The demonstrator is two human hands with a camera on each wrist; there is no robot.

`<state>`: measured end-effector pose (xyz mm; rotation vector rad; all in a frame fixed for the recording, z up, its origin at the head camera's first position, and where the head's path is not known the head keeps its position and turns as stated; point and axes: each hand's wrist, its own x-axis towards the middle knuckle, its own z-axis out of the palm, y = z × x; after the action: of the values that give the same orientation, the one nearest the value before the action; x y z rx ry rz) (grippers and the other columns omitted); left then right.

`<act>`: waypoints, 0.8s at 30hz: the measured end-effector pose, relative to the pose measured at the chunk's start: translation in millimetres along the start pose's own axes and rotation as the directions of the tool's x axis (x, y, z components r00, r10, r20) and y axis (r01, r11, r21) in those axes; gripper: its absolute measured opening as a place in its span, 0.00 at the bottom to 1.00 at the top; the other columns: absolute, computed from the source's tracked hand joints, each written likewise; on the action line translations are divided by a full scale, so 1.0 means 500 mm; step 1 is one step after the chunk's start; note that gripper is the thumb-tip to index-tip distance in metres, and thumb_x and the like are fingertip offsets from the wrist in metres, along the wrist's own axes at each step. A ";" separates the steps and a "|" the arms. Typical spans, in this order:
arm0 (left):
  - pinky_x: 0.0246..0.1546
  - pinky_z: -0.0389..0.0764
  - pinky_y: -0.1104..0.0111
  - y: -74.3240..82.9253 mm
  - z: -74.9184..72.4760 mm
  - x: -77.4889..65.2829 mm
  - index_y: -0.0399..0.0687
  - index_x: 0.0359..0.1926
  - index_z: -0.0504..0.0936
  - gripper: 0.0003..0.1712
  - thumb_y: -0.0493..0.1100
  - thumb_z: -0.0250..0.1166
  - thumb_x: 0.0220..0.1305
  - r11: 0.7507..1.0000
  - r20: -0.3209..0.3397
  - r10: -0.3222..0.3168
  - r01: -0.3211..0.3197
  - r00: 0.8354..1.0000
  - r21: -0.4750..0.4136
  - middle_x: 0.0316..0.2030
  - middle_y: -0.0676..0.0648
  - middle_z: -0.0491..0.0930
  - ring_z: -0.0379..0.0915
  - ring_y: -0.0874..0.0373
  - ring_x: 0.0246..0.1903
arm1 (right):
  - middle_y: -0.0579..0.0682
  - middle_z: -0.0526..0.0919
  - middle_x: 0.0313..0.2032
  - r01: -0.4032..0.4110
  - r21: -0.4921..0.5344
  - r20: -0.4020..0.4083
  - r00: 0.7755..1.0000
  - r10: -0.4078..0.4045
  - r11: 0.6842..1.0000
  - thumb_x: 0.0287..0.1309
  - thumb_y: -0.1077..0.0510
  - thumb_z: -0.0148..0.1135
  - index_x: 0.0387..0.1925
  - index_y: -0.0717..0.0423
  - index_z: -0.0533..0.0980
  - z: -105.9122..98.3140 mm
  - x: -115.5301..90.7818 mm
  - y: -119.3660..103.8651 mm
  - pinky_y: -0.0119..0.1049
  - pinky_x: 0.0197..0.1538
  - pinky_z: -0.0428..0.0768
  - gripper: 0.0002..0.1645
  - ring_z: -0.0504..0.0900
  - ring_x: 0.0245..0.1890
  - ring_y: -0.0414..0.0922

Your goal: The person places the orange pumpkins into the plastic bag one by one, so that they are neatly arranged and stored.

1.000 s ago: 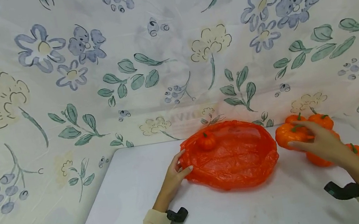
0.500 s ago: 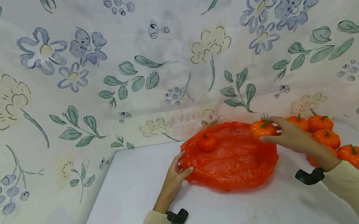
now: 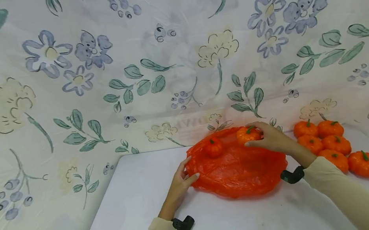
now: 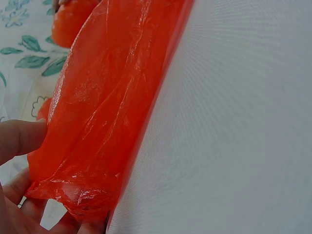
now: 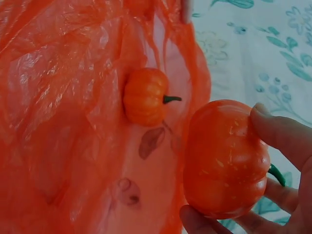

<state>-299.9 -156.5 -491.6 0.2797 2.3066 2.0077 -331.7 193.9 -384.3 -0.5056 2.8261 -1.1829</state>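
Red translucent plastic bag [image 3: 239,170], one, spread between the hands; its near edge was gripped by the thumb and fingers of the left hand [image 3: 177,182]; green-stemmed orange pumpkin [image 3: 248,135], one, was held by the thumb and fingers of the right hand [image 3: 275,139]; smaller pumpkin [image 3: 213,147], one, lay in the bag, left of the right hand; further pumpkins [image 3: 337,145], six, sat clustered right of that hand on a white table [image 3: 114,221].

Tabletop setup, white tbl [image 3: 236,224], floral bkdrop [image 3: 181,67]
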 end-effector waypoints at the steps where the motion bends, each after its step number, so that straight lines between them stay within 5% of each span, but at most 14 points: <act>1: 0.54 0.82 0.60 -0.001 0.000 0.000 0.60 0.73 0.63 0.38 0.41 0.65 0.66 1.000 0.003 -0.001 0.001 1.000 -0.002 0.70 0.43 0.65 0.69 0.44 0.61 | 0.62 0.68 0.67 0.003 -0.003 0.005 1.000 -0.003 1.000 0.58 0.39 0.69 0.70 0.55 0.64 0.005 0.006 -0.001 0.61 0.62 0.75 0.46 0.70 0.62 0.62; 13: 0.53 0.82 0.61 -0.003 -0.002 0.002 0.60 0.74 0.63 0.38 0.42 0.66 0.65 1.000 0.004 -0.002 0.002 1.000 0.008 0.70 0.43 0.66 0.70 0.45 0.59 | 0.61 0.72 0.64 0.005 -0.015 0.017 1.000 -0.005 1.000 0.58 0.43 0.71 0.69 0.56 0.66 0.051 0.064 -0.015 0.59 0.66 0.72 0.43 0.73 0.60 0.59; 24: 0.52 0.82 0.62 -0.004 -0.001 0.000 0.59 0.73 0.64 0.37 0.42 0.66 0.65 1.000 -0.003 0.013 -0.013 1.000 -0.007 0.68 0.42 0.67 0.70 0.47 0.58 | 0.59 0.72 0.64 -0.072 -0.022 0.083 0.994 0.074 0.997 0.58 0.40 0.69 0.68 0.53 0.67 0.089 0.084 0.015 0.61 0.65 0.72 0.42 0.72 0.60 0.58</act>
<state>-300.0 -157.2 -493.5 0.2925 2.3055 2.0233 -366.7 155.4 -417.1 -0.4376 2.7624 -1.0964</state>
